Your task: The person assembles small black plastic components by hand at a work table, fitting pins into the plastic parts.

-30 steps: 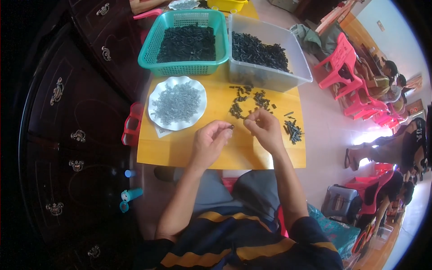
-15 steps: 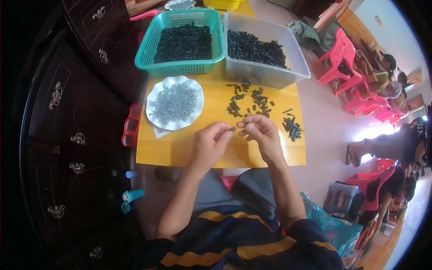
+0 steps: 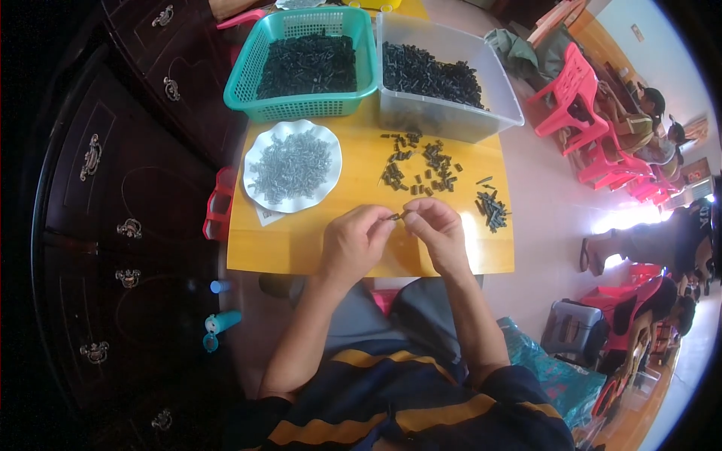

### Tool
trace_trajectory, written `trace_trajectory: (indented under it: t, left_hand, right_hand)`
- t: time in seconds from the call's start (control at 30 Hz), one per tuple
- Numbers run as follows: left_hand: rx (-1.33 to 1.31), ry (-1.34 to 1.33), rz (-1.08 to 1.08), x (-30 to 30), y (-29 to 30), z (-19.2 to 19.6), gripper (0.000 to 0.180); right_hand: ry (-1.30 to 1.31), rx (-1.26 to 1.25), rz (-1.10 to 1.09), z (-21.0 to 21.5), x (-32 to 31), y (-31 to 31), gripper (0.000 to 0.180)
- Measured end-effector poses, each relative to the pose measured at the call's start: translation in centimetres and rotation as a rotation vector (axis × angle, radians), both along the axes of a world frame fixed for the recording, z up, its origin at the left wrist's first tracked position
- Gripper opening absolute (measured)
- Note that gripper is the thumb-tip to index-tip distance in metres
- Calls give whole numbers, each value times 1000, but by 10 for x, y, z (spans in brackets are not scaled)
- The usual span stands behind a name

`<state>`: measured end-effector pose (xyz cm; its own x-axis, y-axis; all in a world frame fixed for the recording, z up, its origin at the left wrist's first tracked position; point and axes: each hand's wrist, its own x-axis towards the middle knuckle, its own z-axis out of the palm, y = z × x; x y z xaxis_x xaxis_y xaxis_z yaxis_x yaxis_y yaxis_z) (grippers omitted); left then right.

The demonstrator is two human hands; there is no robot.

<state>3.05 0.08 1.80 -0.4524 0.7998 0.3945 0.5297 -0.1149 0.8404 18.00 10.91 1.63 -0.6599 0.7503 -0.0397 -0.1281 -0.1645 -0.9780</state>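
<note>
My left hand (image 3: 350,239) pinches a small dark piece (image 3: 394,216) between thumb and fingertips, above the near part of the yellow table (image 3: 263,252). My right hand (image 3: 440,234) meets it there, thumb and forefinger closed at the other end of the piece; whether they grip a second part is too small to tell. Beyond the hands lie loose short dark pieces (image 3: 436,161). To their right is a small heap of slim dark pieces (image 3: 492,210). On the left a white wavy-rimmed plate (image 3: 336,154) holds many small clear pieces (image 3: 289,165).
A green basket (image 3: 301,111) and a clear plastic bin (image 3: 444,124), both with many black pieces, stand at the table's far side. Dark drawers (image 3: 90,225) line the left. Pink chairs (image 3: 564,90) and other people are off to the right.
My right hand has closed in toward the left, and its fingertips now meet the piece in the left hand. The view has shifted slightly.
</note>
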Motion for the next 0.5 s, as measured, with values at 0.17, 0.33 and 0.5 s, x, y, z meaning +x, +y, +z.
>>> trace_trajectory:
  t: [0.17,0.33,0.5]
  left_hand:
    - [-20,19,-6,1,-1,1,12]
    - [-23,37,-13,0,-2,1,13]
    - [-30,102,-13,1,-2,0,12]
  right_hand:
    - [-25,44,1,-2,0,-1,14]
    - [-90,146,-8,-5,1,-3,13]
    - [-101,182,-10,-8,2,-4,14]
